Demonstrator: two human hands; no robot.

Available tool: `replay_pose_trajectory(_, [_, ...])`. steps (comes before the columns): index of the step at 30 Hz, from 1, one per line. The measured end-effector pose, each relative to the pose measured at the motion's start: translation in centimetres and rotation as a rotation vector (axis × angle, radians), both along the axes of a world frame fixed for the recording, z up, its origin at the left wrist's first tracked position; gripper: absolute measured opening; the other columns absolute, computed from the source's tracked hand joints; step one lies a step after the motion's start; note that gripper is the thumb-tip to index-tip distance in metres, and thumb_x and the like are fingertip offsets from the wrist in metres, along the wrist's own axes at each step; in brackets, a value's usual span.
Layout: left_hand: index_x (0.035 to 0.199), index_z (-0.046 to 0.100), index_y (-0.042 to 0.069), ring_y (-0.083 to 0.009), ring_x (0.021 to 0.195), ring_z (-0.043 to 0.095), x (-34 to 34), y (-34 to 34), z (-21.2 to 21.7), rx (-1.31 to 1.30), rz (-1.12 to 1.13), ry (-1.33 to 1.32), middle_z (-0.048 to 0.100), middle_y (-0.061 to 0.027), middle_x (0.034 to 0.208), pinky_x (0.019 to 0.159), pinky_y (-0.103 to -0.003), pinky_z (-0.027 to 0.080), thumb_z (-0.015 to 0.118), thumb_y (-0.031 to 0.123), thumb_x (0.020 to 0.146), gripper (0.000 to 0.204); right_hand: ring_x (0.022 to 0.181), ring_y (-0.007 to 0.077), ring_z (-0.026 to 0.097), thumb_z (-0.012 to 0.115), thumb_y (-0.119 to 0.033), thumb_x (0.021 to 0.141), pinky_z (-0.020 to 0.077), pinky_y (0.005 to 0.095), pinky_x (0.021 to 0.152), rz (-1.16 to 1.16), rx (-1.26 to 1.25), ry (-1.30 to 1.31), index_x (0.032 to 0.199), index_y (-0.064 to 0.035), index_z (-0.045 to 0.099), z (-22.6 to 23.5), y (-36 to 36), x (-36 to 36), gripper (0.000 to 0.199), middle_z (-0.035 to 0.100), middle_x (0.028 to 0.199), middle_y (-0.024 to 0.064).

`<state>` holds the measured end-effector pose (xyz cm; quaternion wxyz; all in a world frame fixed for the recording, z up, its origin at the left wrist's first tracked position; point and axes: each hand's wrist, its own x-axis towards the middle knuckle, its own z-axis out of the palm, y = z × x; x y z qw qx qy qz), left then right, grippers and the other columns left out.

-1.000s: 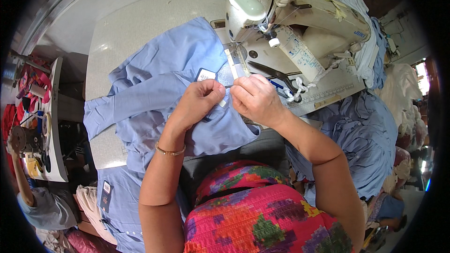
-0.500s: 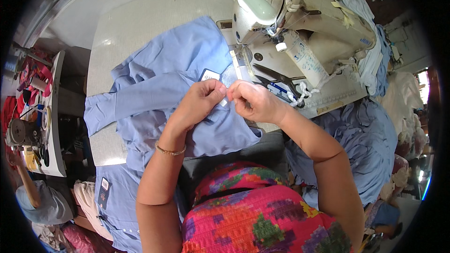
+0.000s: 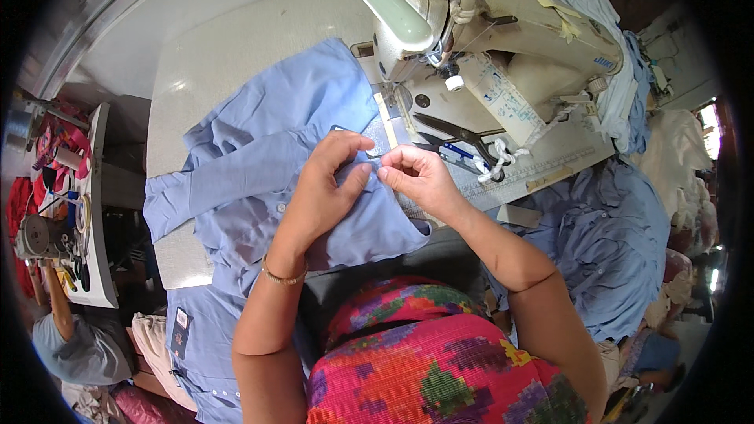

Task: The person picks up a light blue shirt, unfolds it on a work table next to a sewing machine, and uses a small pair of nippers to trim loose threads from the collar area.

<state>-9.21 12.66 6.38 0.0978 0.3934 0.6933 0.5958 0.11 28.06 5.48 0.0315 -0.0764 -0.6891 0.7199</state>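
Observation:
A light blue garment (image 3: 267,102), probably a shirt, lies spread on the sewing table with one sleeve (image 3: 228,180) pointing left. Over its right part is my left hand (image 3: 326,184), thumb and fingers apart with a gap between them. Facing it, my right hand (image 3: 420,179) has thumb and forefinger pinched together at the garment's edge; whatever is between those fingertips is too small to make out. The dark edge of a hang tag (image 3: 338,128) peeks out behind my left hand, which hides most of it.
A sewing machine (image 3: 503,23) stands at the back right. Near its needle lie black scissors (image 3: 455,129), a blue pen (image 3: 455,149) and a knotted white cord (image 3: 503,159). More blue garments are heaped right (image 3: 605,243) and lower left (image 3: 212,338). A person (image 3: 78,345) works at far left.
My left thumb and fingers have parted from their pinch. The white label on the tag, visible before, is now hidden behind my left hand. My right hand stays pinched, slightly lower.

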Motion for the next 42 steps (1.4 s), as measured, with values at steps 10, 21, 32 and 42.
replay_pose_trajectory(10, [0.087, 0.059, 0.005, -0.0247, 0.085, 0.053, 1.3, 0.1, 1.0, -0.186, 0.121, 0.814, 0.056, -0.0069, 0.095, 0.073, -0.035, 0.042, 0.066, 0.003, 0.067, 0.021, 0.069, 0.0027, 0.050, 0.057, -0.005, 0.085, 0.0422, 0.0190, 0.060, 0.070, -0.036, -0.026, 0.090, 0.0013, 0.059, 0.0, 0.1, -0.3, 0.008, 0.057, 0.076, -0.0027])
replay_pose_trajectory(21, [0.084, 0.055, 0.002, -0.0274, 0.090, 0.051, 1.7, -0.3, 0.4, -0.250, 0.178, 0.701, 0.055, -0.0092, 0.101, 0.078, -0.037, 0.040, 0.062, 0.003, 0.073, 0.013, 0.068, 0.0026, 0.051, 0.058, -0.005, 0.083, 0.0430, 0.0181, 0.061, 0.028, -0.024, 0.004, 0.089, 0.0020, 0.060, -0.2, -0.2, -0.3, 0.009, 0.058, 0.075, -0.0019])
replay_pose_trajectory(32, [0.075, 0.057, 0.001, -0.0272, 0.088, 0.052, 1.2, -0.6, 1.3, -0.261, 0.109, 0.570, 0.056, -0.0098, 0.102, 0.077, -0.035, 0.043, 0.062, -0.002, 0.066, 0.010, 0.068, 0.0031, 0.051, 0.058, -0.007, 0.083, 0.0429, 0.0192, 0.061, 0.054, 0.014, -0.018, 0.088, 0.0021, 0.060, 0.1, -0.3, -0.4, 0.010, 0.057, 0.074, -0.0019])
replay_pose_trajectory(42, [0.070, 0.051, 0.002, -0.0121, 0.082, 0.049, -0.1, -1.5, 1.3, -0.092, -0.230, -0.106, 0.053, -0.0051, 0.092, 0.072, -0.024, 0.040, 0.056, -0.005, 0.068, 0.009, 0.065, 0.0039, 0.048, 0.056, -0.013, 0.085, 0.0409, 0.0190, 0.058, 0.429, -0.143, -0.212, 0.088, -0.0038, 0.059, 0.7, 1.3, -1.4, 0.010, 0.054, 0.074, -0.0037])
